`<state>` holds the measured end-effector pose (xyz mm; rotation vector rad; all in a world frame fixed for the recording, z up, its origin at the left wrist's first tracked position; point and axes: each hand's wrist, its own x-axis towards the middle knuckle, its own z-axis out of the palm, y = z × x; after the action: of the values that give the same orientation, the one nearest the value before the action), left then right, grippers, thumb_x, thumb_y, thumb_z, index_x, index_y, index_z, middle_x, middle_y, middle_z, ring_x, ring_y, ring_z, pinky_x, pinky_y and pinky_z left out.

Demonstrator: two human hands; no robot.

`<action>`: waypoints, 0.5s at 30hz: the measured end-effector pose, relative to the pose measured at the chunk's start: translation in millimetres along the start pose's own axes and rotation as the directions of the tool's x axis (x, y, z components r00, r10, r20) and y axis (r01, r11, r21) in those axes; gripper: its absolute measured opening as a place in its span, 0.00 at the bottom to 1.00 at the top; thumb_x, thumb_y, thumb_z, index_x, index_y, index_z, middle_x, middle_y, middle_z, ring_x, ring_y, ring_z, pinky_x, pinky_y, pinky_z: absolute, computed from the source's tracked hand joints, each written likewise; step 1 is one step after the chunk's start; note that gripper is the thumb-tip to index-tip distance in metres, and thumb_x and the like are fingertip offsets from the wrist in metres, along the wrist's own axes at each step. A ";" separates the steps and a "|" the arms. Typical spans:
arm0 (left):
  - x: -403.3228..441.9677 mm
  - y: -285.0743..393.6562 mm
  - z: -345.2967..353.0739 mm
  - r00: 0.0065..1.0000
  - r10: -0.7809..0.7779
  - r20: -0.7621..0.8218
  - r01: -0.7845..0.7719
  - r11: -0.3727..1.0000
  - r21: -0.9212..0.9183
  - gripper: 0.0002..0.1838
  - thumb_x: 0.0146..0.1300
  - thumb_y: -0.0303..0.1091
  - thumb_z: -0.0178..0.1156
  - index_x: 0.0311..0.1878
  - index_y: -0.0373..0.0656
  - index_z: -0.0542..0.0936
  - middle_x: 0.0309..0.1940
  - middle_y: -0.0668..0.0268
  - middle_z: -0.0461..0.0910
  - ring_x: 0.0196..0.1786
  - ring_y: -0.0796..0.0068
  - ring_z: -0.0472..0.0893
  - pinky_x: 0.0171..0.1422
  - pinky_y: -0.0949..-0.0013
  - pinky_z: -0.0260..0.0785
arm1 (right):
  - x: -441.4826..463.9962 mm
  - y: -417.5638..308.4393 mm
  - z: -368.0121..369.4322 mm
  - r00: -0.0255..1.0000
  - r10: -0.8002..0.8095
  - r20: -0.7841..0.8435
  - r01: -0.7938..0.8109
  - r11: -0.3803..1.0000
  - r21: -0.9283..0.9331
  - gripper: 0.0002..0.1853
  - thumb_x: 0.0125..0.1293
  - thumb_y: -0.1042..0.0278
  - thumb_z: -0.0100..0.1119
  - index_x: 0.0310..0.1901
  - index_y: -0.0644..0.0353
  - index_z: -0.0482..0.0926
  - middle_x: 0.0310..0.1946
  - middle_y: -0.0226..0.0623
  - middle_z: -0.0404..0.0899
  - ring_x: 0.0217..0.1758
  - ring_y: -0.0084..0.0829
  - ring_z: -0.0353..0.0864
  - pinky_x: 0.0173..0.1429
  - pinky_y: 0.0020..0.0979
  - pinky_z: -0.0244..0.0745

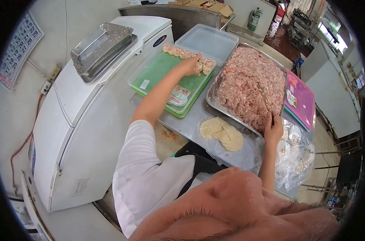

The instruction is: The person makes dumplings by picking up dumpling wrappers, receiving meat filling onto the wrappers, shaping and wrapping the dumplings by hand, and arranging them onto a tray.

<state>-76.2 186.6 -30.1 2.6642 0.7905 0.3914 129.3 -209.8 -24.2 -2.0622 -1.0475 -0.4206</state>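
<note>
At the row's right end, my left hand is closed around a small meat-filled dumpling, its fingertips partly hidden. More dumplings line the far edge of a clear container with a green base. My right hand is at the near right corner of a metal tray, closed on the end of a thin, flat, meat-smeared spatula. The spatula lies against the ground meat heaped in the tray. Round dumpling wrappers lie in an overlapping pile on plastic between my arms.
Behind the green container sits an empty clear container. Pink and blue lids or containers stand right of the tray, near a plastic bag. A white chest freezer on the left bears metal pans.
</note>
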 end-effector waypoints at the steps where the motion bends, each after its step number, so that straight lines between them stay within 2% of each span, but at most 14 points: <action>1: -0.1 -1.0 -0.3 0.999 0.014 0.031 -0.014 1.000 0.002 0.49 0.49 0.32 0.72 0.73 0.40 0.57 0.58 0.45 0.75 0.59 0.48 0.76 0.63 0.56 0.69 | 0.3 0.4 0.4 1.000 -0.001 0.001 0.001 1.000 0.002 0.13 0.69 0.63 0.57 0.46 0.64 0.81 0.41 0.47 0.81 0.44 0.48 0.81 0.47 0.37 0.75; 4: 2.7 -3.7 2.4 0.999 0.002 0.040 -0.003 1.000 0.010 0.49 0.50 0.27 0.70 0.74 0.40 0.54 0.61 0.47 0.73 0.61 0.48 0.75 0.63 0.57 0.69 | -0.7 6.3 4.1 1.000 -0.014 0.000 0.014 1.000 -0.012 0.13 0.69 0.63 0.57 0.47 0.64 0.81 0.42 0.47 0.81 0.44 0.48 0.81 0.48 0.38 0.75; 7: 4.3 -10.6 8.2 0.995 0.103 -0.009 -0.103 0.995 0.015 0.50 0.49 0.27 0.71 0.74 0.42 0.55 0.61 0.48 0.73 0.60 0.48 0.75 0.61 0.56 0.70 | -0.8 11.7 5.8 1.000 -0.020 -0.001 0.020 1.000 -0.017 0.13 0.69 0.64 0.57 0.47 0.65 0.81 0.42 0.48 0.81 0.44 0.48 0.81 0.48 0.39 0.75; 10: -3.3 -13.7 3.8 0.994 0.095 0.046 -0.093 0.995 -0.048 0.51 0.49 0.28 0.72 0.75 0.45 0.54 0.58 0.49 0.75 0.55 0.49 0.78 0.59 0.57 0.71 | -0.9 11.3 6.2 1.000 -0.016 0.015 0.017 1.000 -0.022 0.13 0.69 0.64 0.57 0.46 0.65 0.81 0.41 0.48 0.81 0.43 0.48 0.80 0.48 0.39 0.74; 13: -8.8 -24.5 11.1 0.986 0.138 -0.094 -0.145 0.987 -0.066 0.51 0.49 0.28 0.71 0.75 0.47 0.53 0.54 0.49 0.77 0.49 0.52 0.79 0.55 0.58 0.72 | 0.2 4.3 2.8 1.000 0.007 0.031 -0.007 1.000 -0.009 0.13 0.69 0.64 0.57 0.46 0.65 0.81 0.40 0.47 0.81 0.43 0.48 0.80 0.48 0.38 0.74; 15: -10.7 -12.6 1.7 0.999 0.031 -0.025 -0.034 0.988 -0.152 0.50 0.50 0.29 0.70 0.75 0.43 0.53 0.55 0.48 0.77 0.54 0.50 0.78 0.59 0.57 0.71 | 1.3 3.2 2.9 0.999 0.012 0.035 -0.012 1.000 -0.006 0.13 0.69 0.64 0.57 0.46 0.65 0.81 0.40 0.47 0.80 0.43 0.48 0.80 0.48 0.38 0.74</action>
<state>-90.2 190.1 -38.3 2.5365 0.6951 0.4711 132.4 -208.0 -26.9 -2.0870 -1.0553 -0.3827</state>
